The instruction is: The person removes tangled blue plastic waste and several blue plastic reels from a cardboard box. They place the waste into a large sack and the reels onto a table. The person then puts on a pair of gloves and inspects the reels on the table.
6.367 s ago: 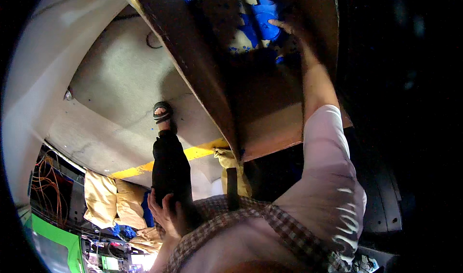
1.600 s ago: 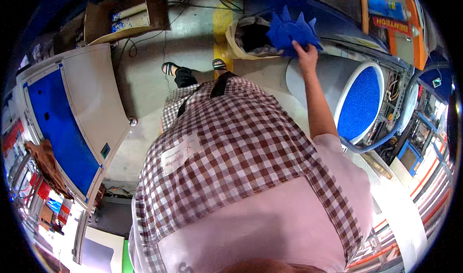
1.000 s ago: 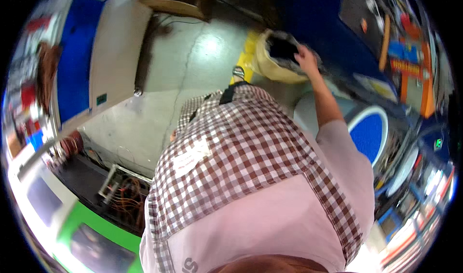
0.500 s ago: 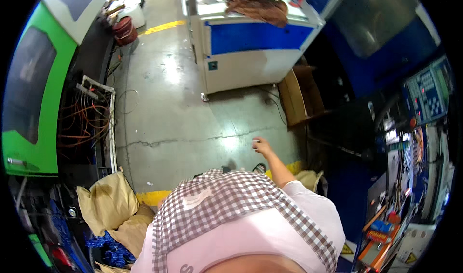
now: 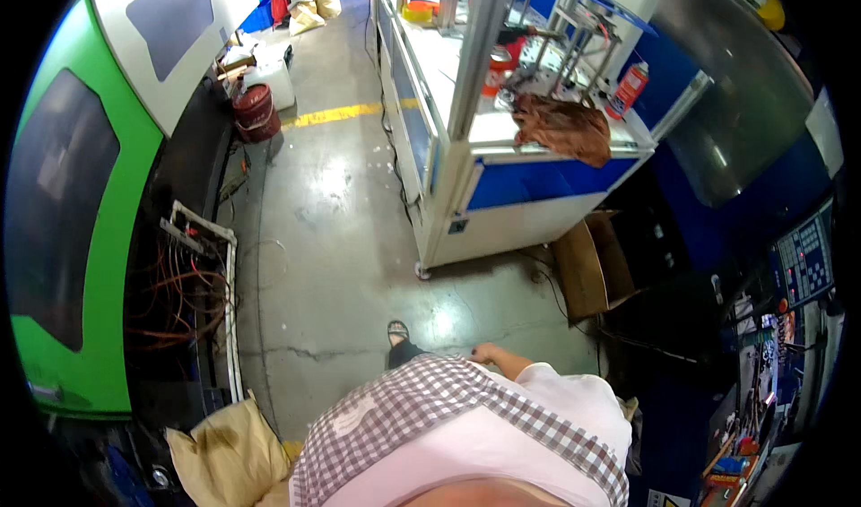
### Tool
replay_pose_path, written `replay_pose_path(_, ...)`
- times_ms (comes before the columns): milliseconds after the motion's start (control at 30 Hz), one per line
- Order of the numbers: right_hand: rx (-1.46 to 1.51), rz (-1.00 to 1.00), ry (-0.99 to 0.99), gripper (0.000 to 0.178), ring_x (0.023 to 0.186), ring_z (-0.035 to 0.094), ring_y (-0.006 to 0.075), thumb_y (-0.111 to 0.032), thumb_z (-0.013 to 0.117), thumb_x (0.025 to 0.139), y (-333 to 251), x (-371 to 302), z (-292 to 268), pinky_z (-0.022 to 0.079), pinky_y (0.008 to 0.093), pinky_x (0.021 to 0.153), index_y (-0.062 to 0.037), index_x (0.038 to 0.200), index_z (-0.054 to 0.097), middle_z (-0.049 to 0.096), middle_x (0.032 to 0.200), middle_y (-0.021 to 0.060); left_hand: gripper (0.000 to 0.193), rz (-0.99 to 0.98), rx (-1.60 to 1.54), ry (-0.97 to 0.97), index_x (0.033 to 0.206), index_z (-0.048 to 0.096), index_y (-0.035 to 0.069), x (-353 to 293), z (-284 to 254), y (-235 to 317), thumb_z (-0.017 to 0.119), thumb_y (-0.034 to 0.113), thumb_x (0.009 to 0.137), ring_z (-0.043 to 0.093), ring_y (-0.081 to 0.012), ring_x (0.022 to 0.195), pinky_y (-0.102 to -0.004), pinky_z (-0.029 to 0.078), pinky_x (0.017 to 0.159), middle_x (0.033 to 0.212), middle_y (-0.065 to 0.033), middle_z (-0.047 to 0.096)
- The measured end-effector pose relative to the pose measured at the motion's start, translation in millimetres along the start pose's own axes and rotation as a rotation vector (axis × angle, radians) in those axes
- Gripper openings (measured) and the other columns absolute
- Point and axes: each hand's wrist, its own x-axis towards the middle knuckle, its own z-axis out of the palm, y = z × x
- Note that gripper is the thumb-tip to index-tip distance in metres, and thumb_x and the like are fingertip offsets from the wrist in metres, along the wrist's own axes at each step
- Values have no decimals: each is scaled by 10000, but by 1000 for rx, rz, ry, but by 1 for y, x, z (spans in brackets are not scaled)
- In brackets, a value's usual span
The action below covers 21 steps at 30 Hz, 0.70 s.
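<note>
My right hand (image 5: pixel 483 354) hangs in front of my body, beside the checked apron (image 5: pixel 395 395), above the grey floor. Its fingers are small and partly turned away, so their pose is unclear; no held object shows. My left hand is out of sight. One sandalled foot (image 5: pixel 397 330) shows ahead of the apron. Beyond my right hand stands a white and blue machine cabinet (image 5: pixel 529 225). On its top lie a brown cloth (image 5: pixel 563 129) and a red spray can (image 5: pixel 628 90).
To the left are a green and white machine (image 5: pixel 99 265), loose cables (image 5: pixel 179 296) within a white frame, and a dark red bucket (image 5: pixel 256 112). A tan sack (image 5: pixel 229 449) lies near my left side. Right of the cabinet sit an open cardboard box (image 5: pixel 583 269) and a control panel (image 5: pixel 805 256).
My view has moved forward, bringing the cabinet and its top further into sight. My right hand has drawn in closer to the apron. A foot has come forward into view.
</note>
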Motion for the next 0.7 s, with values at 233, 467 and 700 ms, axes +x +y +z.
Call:
replay_pose_path(233, 409, -118, 167, 357, 710, 633, 199, -369, 599, 815, -77, 64, -183, 501, 366, 538, -73, 1013, 629, 638, 827, 73, 221, 37, -78, -6, 1007, 610, 34, 54, -9, 130, 495, 195, 911, 590, -199, 729, -315, 489, 644, 859, -107, 642)
replay_pose_path(467, 688, -525, 201, 397, 828, 588, 132, -282, 620, 840, -325, 77, -295, 499, 288, 647, -115, 1194, 556, 628, 1065, 49, 221, 116, -47, 93, 1000, 615, 31, 98, -108, 282, 492, 191, 910, 588, -204, 722, -319, 489, 647, 851, -105, 642)
replay_pose_path(700, 596, -341, 153, 568, 1164, 518, 257, -417, 625, 807, -284, 115, -428, 427, 349, 953, -109, 1271, 516, 522, 1294, 117, 221, 89, 285, 92, 992, 621, 29, 165, -172, 463, 489, 186, 910, 586, -208, 715, -323, 490, 650, 843, -104, 642)
